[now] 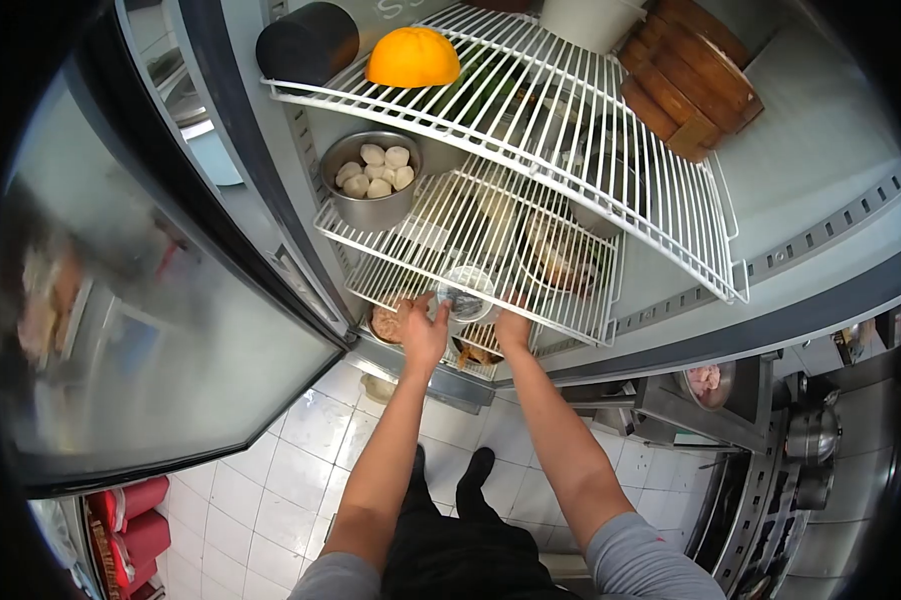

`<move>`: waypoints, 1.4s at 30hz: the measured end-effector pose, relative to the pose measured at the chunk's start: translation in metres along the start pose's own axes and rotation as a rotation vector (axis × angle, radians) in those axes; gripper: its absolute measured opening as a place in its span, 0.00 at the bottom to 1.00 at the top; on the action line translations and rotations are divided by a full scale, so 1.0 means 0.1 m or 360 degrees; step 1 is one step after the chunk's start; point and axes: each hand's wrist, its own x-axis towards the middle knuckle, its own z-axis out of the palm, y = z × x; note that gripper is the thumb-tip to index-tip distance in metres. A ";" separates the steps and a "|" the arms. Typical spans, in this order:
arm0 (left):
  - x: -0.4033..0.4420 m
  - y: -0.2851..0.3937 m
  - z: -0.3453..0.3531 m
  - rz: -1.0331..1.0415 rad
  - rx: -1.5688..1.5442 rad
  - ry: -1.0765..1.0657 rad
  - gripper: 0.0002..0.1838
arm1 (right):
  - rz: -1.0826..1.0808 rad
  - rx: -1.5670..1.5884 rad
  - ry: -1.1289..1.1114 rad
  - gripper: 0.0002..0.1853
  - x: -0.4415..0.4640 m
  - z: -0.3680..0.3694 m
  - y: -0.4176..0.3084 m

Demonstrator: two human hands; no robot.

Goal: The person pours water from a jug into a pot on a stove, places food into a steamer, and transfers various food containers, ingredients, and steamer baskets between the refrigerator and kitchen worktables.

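Both my arms reach into an open upright fridge, low toward its wire shelves. My left hand (424, 328) is at the front of the lower racks, its thumb and fingers apart, just left of a round clear tub (467, 292). On the other side of that tub is my right hand (513, 328), its fingertips hidden behind the shelf wires. Whether either hand touches the tub cannot be made out. A bowl of pinkish minced food (387, 322) sits beside my left hand. Between my wrists, lower down, is a dark dish with brown food (478, 350).
On the middle wire shelf (441, 255) stands a metal pot (373, 205) of white balls. The upper shelf (581, 165) holds half an orange fruit (413, 57) and wooden steamers (691, 75). The glass door (171, 330) swings open at left. A metal bowl (709, 385) rests at right.
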 end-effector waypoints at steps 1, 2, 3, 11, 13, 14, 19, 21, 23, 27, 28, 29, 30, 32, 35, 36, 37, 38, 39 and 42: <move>0.04 -0.01 0.05 0.0008 0.0010 -0.0040 0.20 | -0.0001 0.0120 0.0018 0.27 0.01 0.01 0.03; 0.08 -0.02 0.10 0.0017 0.0021 -0.0079 0.20 | -0.0032 0.0014 0.0072 0.26 0.05 0.02 0.06; 0.13 -0.03 0.14 0.0004 -0.0059 -0.0108 0.18 | -0.0063 -0.0090 0.0125 0.25 0.08 0.03 0.08; 0.32 -0.02 0.23 0.0136 -0.0039 -0.0189 0.13 | -0.0741 -0.0353 0.0313 0.27 0.39 0.39 0.44; 0.32 0.01 0.25 0.0125 -0.0146 -0.0208 0.12 | -0.0757 -0.0103 0.0346 0.30 0.44 0.51 0.52; 0.36 -0.01 0.25 0.0161 -0.0189 -0.0189 0.12 | -0.0776 -0.0036 0.0393 0.31 0.47 0.56 0.56; 0.46 -0.14 0.02 -0.0126 -0.0093 -0.0235 0.18 | -0.0443 -0.0370 -0.0042 0.30 0.30 0.19 0.26; 0.38 -0.30 0.03 -0.0308 -0.0224 -0.0412 0.20 | -0.0368 -0.0755 -0.0087 0.31 0.18 -0.01 0.03; 0.34 -0.57 0.19 -0.0273 -0.0344 -0.0549 0.23 | -0.0501 -0.1069 -0.0106 0.35 0.21 0.03 0.01; 0.35 -0.52 0.27 -0.0840 -0.0931 -0.0672 0.35 | -0.0226 -0.0419 -0.0116 0.37 0.16 -0.08 -0.14; 0.36 -0.38 0.19 -0.0933 -0.0954 -0.0700 0.36 | -0.0225 -0.0311 -0.0123 0.36 0.20 -0.03 -0.13; 0.36 -0.12 0.05 -0.1022 -0.0977 -0.0720 0.36 | -0.0246 -0.0200 -0.0160 0.35 0.26 0.03 -0.08; 0.35 0.06 -0.04 -0.1108 -0.1000 -0.0733 0.37 | -0.0281 -0.0077 -0.0230 0.33 0.36 0.13 0.02; 0.32 -0.40 0.44 -0.0724 -0.0799 -0.0676 0.41 | 0.0213 0.1272 -0.0532 0.31 0.35 0.15 0.00; 0.26 -0.43 0.67 -0.0678 -0.0549 -0.0492 0.38 | 0.0070 0.1397 -0.0403 0.28 0.79 0.52 0.38; 0.22 -0.45 0.72 -0.0600 -0.0481 -0.0415 0.39 | -0.0047 0.1654 -0.0406 0.25 0.62 0.40 0.26; 0.16 -0.43 0.75 -0.0544 -0.0448 -0.0331 0.39 | 0.0018 0.1696 -0.0331 0.23 0.58 0.33 0.20; 0.08 -0.27 0.57 -0.0557 -0.0529 -0.0341 0.41 | -0.0248 0.1675 -0.0315 0.24 0.49 0.28 0.21; 0.00 -0.10 0.38 -0.0571 -0.0609 -0.0351 0.42 | -0.0330 0.1636 -0.0466 0.26 1.01 0.52 0.56; -0.45 -0.13 0.23 -0.0342 -0.0754 0.0052 0.37 | -0.0318 0.1707 -0.0645 0.29 -0.06 -0.13 -0.07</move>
